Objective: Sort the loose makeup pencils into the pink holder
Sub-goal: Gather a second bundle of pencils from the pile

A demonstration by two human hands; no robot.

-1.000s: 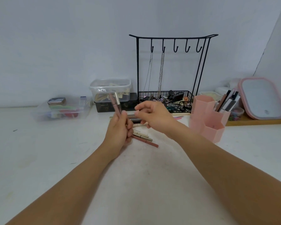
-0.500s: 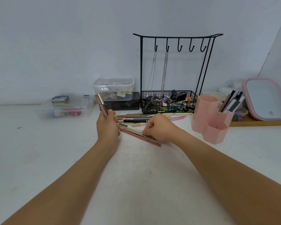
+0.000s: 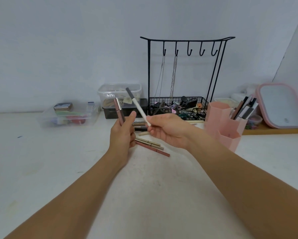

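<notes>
Makeup pencils, loose, slim, pink, gold and black [image 3: 151, 145]: several lie in a small heap on the white tabletop [image 3: 162, 195], beneath and behind both hands.
Item in transit: white pencil with grey cap [image 3: 138, 106], pinched near its lower end by the right hand [image 3: 168, 131], cap end tilted up and to the left, clear of the table.
Item held in reserve: dusty-pink tube with silver collar [image 3: 119, 110], upright in the left hand [image 3: 123, 135], whose fingers curl round its lower part.
Destination: pink plastic holder of joined hexagonal cups [image 3: 225, 125], standing to the right of the heap, near the right forearm. The rear cup already carries dark and white sticks; the front and left cups look free.
Handling note, as judgement: swing the white pencil rightward, turn it upright above an open cup, lower it until it touches bottom, then release. Keep the forearm clear of the light holder, which may tip. Follow with the left hand's tube.
</notes>
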